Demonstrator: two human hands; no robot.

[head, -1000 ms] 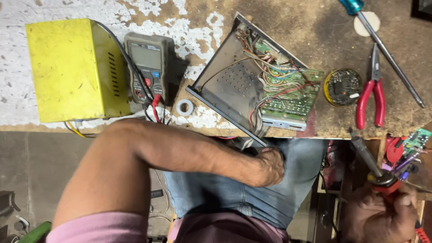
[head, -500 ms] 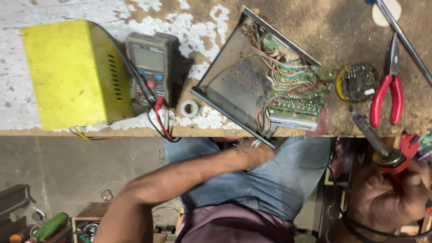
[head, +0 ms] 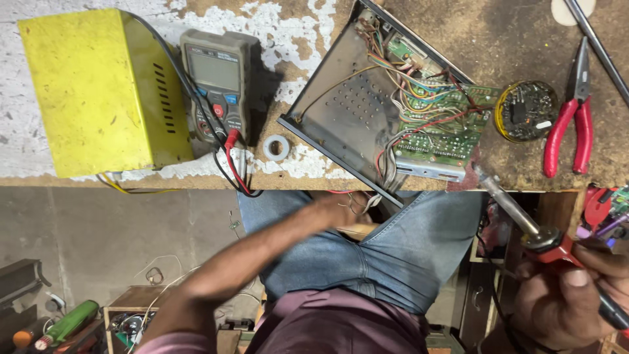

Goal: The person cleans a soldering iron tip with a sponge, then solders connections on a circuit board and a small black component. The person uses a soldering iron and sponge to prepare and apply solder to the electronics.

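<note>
My right hand [head: 563, 295], low at the right, is closed around the red handle of a soldering iron [head: 517, 213]. The iron's tip reaches the bench edge just below a green circuit board [head: 445, 124]. That board sits with many coloured wires inside an open metal chassis [head: 341, 111], which overhangs the bench front. My left hand [head: 337, 210] is under the bench edge above my lap, beside thin wires [head: 360, 202] hanging from the chassis. Its fingers are curled, and I cannot tell whether they grip the wires.
On the worn wooden bench [head: 498, 39] stand a yellow metal box [head: 92, 92] and a grey multimeter [head: 216, 85] with red and black leads. A small white ring [head: 276, 147], a round coil board [head: 525, 110], red pliers [head: 570, 131] and a long screwdriver shaft [head: 599, 46] lie there too. Clutter covers the floor at lower left.
My left hand has moved from my lap up and to the left, to the hanging wires at the bench edge. My right hand still holds the soldering iron at lower right.
</note>
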